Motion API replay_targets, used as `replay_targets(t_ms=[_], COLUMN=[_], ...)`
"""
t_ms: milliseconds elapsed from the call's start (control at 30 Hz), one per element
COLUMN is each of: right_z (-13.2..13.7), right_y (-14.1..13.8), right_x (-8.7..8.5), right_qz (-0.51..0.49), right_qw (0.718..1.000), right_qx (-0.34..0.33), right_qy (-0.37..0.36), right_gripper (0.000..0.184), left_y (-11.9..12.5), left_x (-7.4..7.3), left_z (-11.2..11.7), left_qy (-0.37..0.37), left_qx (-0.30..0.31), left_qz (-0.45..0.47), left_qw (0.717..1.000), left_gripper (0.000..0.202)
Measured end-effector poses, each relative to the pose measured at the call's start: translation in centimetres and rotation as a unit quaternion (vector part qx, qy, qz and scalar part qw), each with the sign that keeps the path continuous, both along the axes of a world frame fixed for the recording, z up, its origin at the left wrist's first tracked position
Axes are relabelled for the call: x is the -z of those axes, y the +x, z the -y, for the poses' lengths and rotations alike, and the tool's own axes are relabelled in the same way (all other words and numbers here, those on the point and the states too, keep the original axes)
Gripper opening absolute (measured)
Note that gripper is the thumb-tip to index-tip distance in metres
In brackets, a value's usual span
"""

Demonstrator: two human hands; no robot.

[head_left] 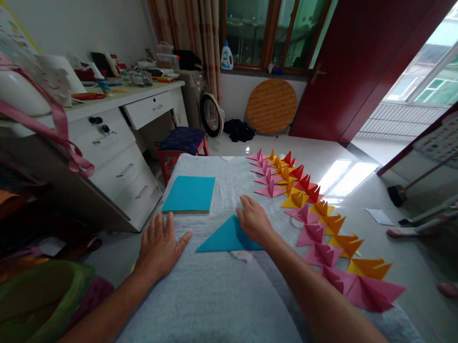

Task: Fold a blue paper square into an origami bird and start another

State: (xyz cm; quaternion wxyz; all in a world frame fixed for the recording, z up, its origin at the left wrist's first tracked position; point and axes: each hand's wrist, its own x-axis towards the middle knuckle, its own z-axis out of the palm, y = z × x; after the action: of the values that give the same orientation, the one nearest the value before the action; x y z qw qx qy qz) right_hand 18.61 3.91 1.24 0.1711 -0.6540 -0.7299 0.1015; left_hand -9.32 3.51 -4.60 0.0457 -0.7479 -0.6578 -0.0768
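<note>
A blue paper folded into a triangle (224, 238) lies on the pale grey cloth-covered table (205, 306). My right hand (253, 219) rests on the triangle's right part, fingers flat and pressing it down. Lying flat on the cloth just left of the triangle is my left hand (159, 244), fingers spread, holding nothing. A stack of square blue paper sheets (190, 194) sits further back on the left. Along the table's right side runs a long row of folded paper pieces (312, 223) in pink, orange, yellow and red.
A white desk with drawers (124, 146) cluttered with items stands to the left. A red stool with a blue cushion (183, 143) is behind the table. A washing machine (208, 111), a round wooden board (271, 106) and a dark red door (368, 46) lie beyond.
</note>
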Motion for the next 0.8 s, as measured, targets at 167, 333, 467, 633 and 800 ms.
replay_targets(t_ms=[167,333,467,633,800], right_z=[-3.4,-3.8,-3.9,-4.0,-3.9], right_y=[0.2,0.8,1.3,1.8,2.3], right_x=[2.0,3.5,3.7,3.7,3.5], right_qz=[0.055,0.083,0.092,0.095,0.096], right_qw=[0.998,0.996,0.995,0.995,0.995], right_qx=[0.029,0.027,0.033,0.031,0.028], right_qy=[-0.003,-0.019,-0.029,-0.018,-0.021], right_gripper=[0.055,0.055,0.058,0.058,0.058], left_y=[-0.1,-0.1,0.3,0.9,1.6], left_x=[0.1,0.4,0.3,0.0,-0.1], left_z=[0.0,-0.4,-0.7,-0.9,-1.0], left_qy=[0.012,0.004,-0.015,-0.026,-0.018], left_qx=[0.001,-0.006,-0.016,-0.018,-0.016], left_qz=[0.000,-0.012,-0.016,-0.023,-0.040], left_qw=[1.000,1.000,1.000,0.999,0.999], left_gripper=[0.088,0.088,0.087,0.085,0.083])
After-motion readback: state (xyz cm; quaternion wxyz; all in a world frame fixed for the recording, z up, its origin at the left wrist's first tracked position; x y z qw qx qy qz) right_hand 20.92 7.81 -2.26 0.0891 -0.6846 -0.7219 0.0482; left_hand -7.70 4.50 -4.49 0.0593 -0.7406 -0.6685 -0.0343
